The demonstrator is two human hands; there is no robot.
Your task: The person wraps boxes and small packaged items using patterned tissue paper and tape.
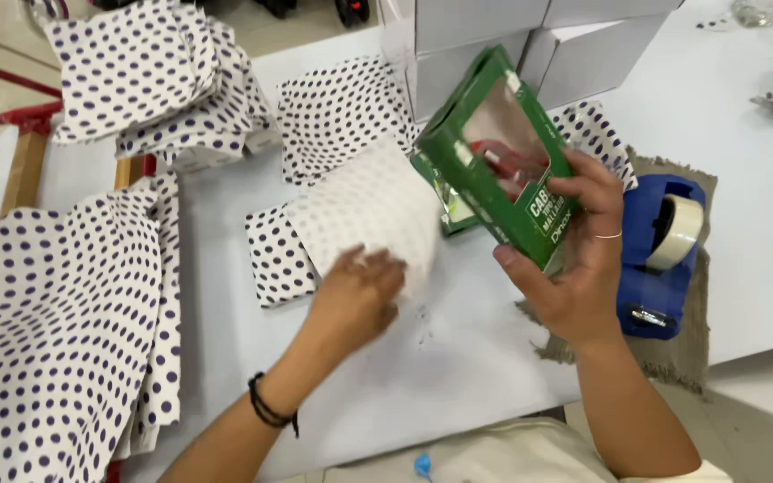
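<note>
Nearest me, the left hand (pixel 358 291) lies flat, fingers spread, on a polka-dotted sheet of wrapping paper (pixel 351 219); just right of it the right hand (pixel 574 268) grips a green cardboard box with a clear window (pixel 494 156), raised off the white table (pixel 458 358), tilted, its long axis running far-left to near-right; farther right sits a blue tape dispenser (pixel 659 255); beyond, white boxes (pixel 530 36).

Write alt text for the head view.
The right hand holds up a green windowed box while the left hand presses a polka-dot paper sheet on a white table. A blue tape dispenser sits alongside.
</note>
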